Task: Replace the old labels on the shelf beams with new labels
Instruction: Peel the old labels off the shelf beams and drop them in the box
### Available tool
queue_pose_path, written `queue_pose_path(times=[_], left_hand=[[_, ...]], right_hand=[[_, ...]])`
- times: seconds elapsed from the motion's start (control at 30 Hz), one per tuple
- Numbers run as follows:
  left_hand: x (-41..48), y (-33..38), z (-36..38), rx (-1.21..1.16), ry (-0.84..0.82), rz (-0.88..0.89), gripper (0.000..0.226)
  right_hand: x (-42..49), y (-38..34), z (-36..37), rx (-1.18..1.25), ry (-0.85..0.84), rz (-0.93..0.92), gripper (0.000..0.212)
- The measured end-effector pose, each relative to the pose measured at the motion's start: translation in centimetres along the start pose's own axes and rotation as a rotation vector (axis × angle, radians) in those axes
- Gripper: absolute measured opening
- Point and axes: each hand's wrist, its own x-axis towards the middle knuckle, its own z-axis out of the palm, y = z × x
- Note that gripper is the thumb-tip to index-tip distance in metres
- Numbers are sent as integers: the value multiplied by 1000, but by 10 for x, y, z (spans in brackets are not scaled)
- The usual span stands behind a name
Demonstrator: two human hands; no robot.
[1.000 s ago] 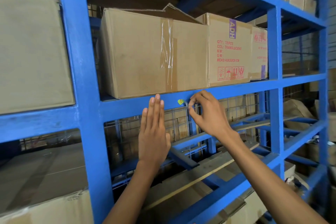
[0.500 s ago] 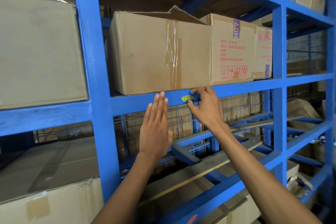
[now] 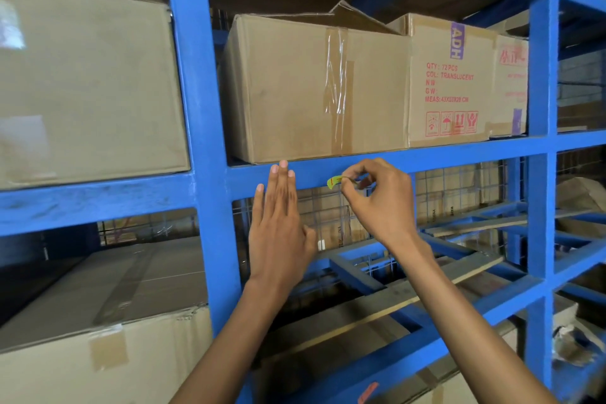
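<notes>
Right hand grip clamped on curled yellow-green label at shelf beam front face. Left hand flat, fingers apart, bracing beam. Judged: one label mid-change; old or new, cannot tell; remaining beams unconfirmed.

a small yellow-green label with red marks sits curled at the front face of the blue shelf beam, its right end pinched in fingertips; whether its left end touches the beam cannot be told. the beam runs level under the cardboard boxes, its paint scuffed
</notes>
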Motion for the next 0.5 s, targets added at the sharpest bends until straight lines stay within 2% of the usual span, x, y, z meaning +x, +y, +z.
queue_pose_path(times=[0.23, 0.5], left_hand=[[-30, -45, -26, -14, 30, -125, 95], [-89, -58, -6, -54, -1, -140, 95]], right_hand=[[-14, -32, 37, 104, -93, 8, 4], [-80, -36, 68, 200, -186, 98, 4]])
